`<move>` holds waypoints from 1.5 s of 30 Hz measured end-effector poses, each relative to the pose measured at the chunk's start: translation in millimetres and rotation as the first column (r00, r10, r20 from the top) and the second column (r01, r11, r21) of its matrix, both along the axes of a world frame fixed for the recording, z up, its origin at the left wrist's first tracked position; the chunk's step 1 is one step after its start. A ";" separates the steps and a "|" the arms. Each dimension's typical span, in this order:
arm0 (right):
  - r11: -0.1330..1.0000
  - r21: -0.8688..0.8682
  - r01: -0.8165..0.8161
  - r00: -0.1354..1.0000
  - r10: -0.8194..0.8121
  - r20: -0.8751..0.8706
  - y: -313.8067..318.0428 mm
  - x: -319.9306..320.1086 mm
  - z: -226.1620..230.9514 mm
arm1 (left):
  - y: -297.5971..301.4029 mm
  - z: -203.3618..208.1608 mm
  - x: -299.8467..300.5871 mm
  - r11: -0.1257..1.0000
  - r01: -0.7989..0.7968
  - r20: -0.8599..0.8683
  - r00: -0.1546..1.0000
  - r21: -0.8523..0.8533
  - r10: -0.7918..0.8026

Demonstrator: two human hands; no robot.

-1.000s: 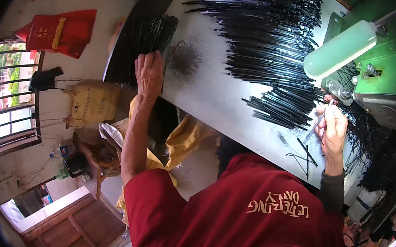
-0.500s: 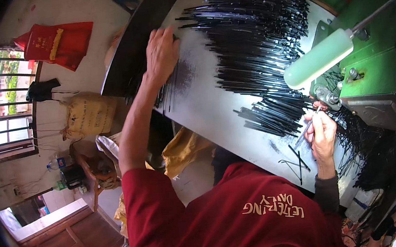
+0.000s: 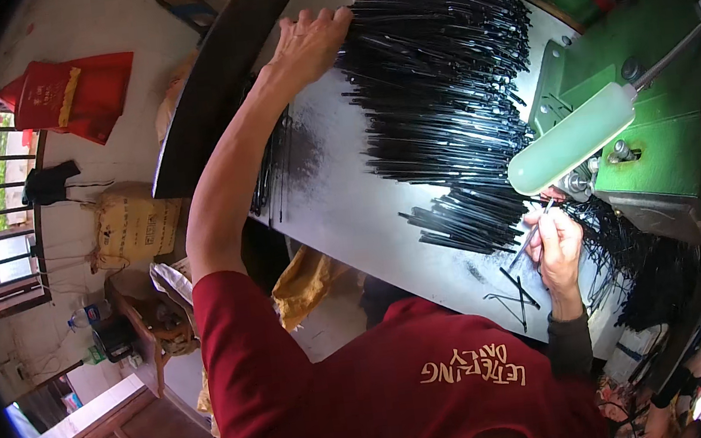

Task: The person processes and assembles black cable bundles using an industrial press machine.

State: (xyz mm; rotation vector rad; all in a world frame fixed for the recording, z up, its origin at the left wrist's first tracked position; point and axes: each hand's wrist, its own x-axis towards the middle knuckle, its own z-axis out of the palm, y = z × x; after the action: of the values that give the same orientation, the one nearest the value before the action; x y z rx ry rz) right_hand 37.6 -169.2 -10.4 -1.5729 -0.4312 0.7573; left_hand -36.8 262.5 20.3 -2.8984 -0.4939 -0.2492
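Observation:
A broad pile of thin black rods [image 3: 441,105] lies across the pale tabletop [image 3: 341,211]. My left hand [image 3: 309,46] reaches to the pile's far left end, back of the hand up. Its fingers are curled, and their tips and anything in them are hidden. At the near right end of the pile, my right hand [image 3: 558,249] pinches a thin metal rod [image 3: 530,243], held slanted. Just beyond that hand sits the metal fitting [image 3: 574,185] of a green machine [image 3: 654,163]. A few loose black rods [image 3: 518,293] lie crossed to the left of my right wrist.
A lit lamp [image 3: 573,138] on a bendable arm hangs over the pile's right side. A dark curved board [image 3: 218,83] borders the table at left. Tangled black strands [image 3: 646,272] gather below the machine. Yellow cloth [image 3: 306,286] hangs by the near table edge.
My left hand has moved right, from bare tabletop to the end of the rod pile. My right hand keeps its pinch on the metal rod beside the machine. The whole view has shifted slightly.

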 end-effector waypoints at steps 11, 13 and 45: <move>1.000 -0.028 0.004 0.999 -0.003 0.038 5.0 -5.5 6.0 | -86.3 29.4 -23.2 0.991 0.057 0.040 0.998 -0.119 -0.052; 1.000 -0.020 0.012 1.000 -0.012 0.017 4.7 -5.0 7.5 | -86.2 36.3 -28.6 0.921 0.108 0.100 0.992 -0.375 -0.075; 0.998 -0.027 -0.059 0.992 0.061 0.109 6.4 -3.1 12.6 | -82.7 -42.4 -11.9 -0.108 0.571 0.445 0.732 -0.814 0.516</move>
State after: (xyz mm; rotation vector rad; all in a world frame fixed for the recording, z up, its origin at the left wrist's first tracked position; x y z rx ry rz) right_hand 34.5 -162.9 2.2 -1.6354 -0.5536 0.7263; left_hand -48.6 179.9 -22.1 -4.1974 -1.1804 -2.0057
